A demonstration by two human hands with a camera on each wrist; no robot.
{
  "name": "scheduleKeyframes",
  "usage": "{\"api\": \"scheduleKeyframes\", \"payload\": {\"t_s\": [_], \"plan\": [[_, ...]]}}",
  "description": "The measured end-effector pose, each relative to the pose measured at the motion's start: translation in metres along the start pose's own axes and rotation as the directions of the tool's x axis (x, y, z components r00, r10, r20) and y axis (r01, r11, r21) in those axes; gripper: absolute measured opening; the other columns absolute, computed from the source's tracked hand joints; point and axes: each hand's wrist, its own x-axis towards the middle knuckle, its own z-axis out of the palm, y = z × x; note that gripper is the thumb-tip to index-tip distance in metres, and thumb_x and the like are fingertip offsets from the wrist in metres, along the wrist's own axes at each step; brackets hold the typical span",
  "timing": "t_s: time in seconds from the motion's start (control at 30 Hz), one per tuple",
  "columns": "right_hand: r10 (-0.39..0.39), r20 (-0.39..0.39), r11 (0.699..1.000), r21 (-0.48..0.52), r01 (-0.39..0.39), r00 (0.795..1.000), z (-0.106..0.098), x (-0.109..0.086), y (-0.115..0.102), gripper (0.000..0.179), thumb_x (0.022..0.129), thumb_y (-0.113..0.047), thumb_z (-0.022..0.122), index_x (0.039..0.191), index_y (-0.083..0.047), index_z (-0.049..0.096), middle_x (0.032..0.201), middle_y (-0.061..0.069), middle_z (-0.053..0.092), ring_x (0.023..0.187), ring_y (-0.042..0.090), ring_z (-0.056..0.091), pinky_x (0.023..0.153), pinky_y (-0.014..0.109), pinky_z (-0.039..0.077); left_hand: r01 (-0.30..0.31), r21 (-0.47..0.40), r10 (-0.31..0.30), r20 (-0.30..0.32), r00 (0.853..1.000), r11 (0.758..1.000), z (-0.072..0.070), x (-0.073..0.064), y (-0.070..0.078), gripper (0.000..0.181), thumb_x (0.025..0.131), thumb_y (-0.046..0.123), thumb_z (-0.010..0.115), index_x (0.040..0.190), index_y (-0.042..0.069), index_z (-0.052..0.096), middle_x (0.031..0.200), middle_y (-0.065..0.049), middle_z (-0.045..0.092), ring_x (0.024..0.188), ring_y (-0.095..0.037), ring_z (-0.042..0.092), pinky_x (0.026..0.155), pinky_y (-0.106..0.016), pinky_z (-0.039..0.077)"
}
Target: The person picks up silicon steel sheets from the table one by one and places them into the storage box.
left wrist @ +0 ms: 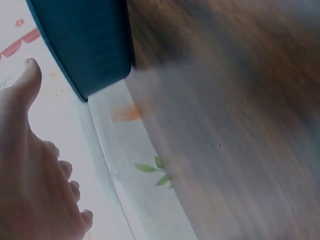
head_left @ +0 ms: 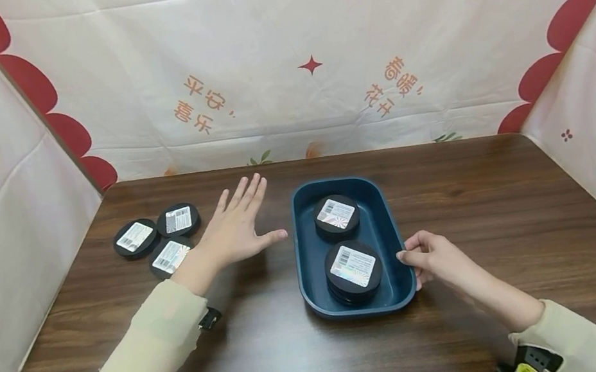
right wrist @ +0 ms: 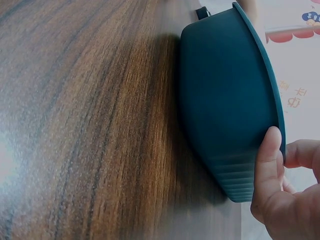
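Observation:
A dark blue rectangular tray (head_left: pixel 310 262) stands on the brown wooden table. My right hand (head_left: pixel 432 256) pinches its right rim between thumb and fingers; the right wrist view shows the fingers at the tray's lip (right wrist: pixel 272 95). Inside lie a round black container (head_left: pixel 336 215) with a white label toward the back and a similar stack (head_left: pixel 353 268) toward the front. My left hand (head_left: pixel 237 228) is spread, fingers straight, holding nothing, left of the tray. Beside its wrist sit three more labelled black containers (head_left: pixel 134 238), one partly covered by the forearm.
White printed cloth (head_left: pixel 274 33) with red scallops hangs behind the table (head_left: pixel 512 210) and along both sides. The table's back edge runs just beyond the tray. Both wrists carry black straps, the right one with a device (head_left: pixel 536 359).

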Motion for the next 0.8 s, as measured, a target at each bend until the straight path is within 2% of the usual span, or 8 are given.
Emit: {"api": "scheduleKeyframes", "payload": {"t_s": [0.13,0.3,0.43,0.67,0.8], "plan": [[-0.006,0.000,1.000,0.011,0.006,1.000,0.000,-0.001,0.000,0.029,0.092,-0.011,0.055,0.106,0.010,0.041,0.067,0.005,0.051,0.053,0.014,0.052,0.054,0.030,0.051,0.032,0.011,-0.032,-0.016,0.999,0.999,-0.001,-0.006,-0.010,0.100,0.080,0.079,0.032,0.150,0.019,-0.004,0.155,0.001,-0.006,0.142,-0.017,-0.008,0.114,-0.045,-0.003],[-0.007,-0.010,1.000,0.011,0.007,1.000,0.000,-0.001,0.000,0.028,0.092,-0.011,0.054,0.106,0.010,0.042,0.068,0.006,0.051,0.053,0.014,0.052,0.054,0.031,0.052,0.041,0.002,-0.041,-0.038,0.998,0.999,0.000,-0.015,-0.023,0.098,0.081,0.078,0.032,0.151,0.018,0.000,0.156,-0.001,-0.003,0.142,-0.020,-0.002,0.113,-0.047,0.000],[-0.007,-0.013,1.000,0.006,0.007,1.000,0.000,-0.002,0.000,0.028,0.092,-0.011,0.054,0.105,0.010,0.042,0.070,0.008,0.051,0.053,0.015,0.053,0.055,0.031,0.052,0.071,-0.019,-0.072,-0.038,0.997,0.997,0.000,-0.023,-0.034,0.096,0.082,0.075,0.036,0.151,0.017,0.001,0.156,-0.002,-0.002,0.142,-0.022,-0.002,0.113,-0.048,-0.001],[-0.014,-0.004,1.000,0.007,0.014,1.000,0.000,-0.002,-0.001,0.028,0.092,-0.013,0.054,0.106,0.009,0.042,0.071,0.010,0.053,0.055,0.015,0.054,0.056,0.030,0.053,0.123,-0.041,-0.125,-0.036,0.992,0.992,-0.002,-0.035,-0.053,0.095,0.084,0.063,0.051,0.151,0.013,0.005,0.156,-0.005,0.001,0.143,-0.022,-0.002,0.113,-0.050,0.000],[-0.005,-0.005,1.000,0.003,0.005,1.000,-0.001,-0.002,-0.001,0.028,0.093,-0.013,0.054,0.106,0.009,0.042,0.072,0.009,0.053,0.056,0.016,0.054,0.056,0.031,0.053,0.139,-0.038,-0.140,-0.033,0.990,0.990,-0.003,-0.039,-0.063,0.096,0.085,0.062,0.051,0.150,0.012,0.004,0.156,-0.007,0.002,0.143,-0.022,-0.002,0.112,-0.052,0.001]]}}
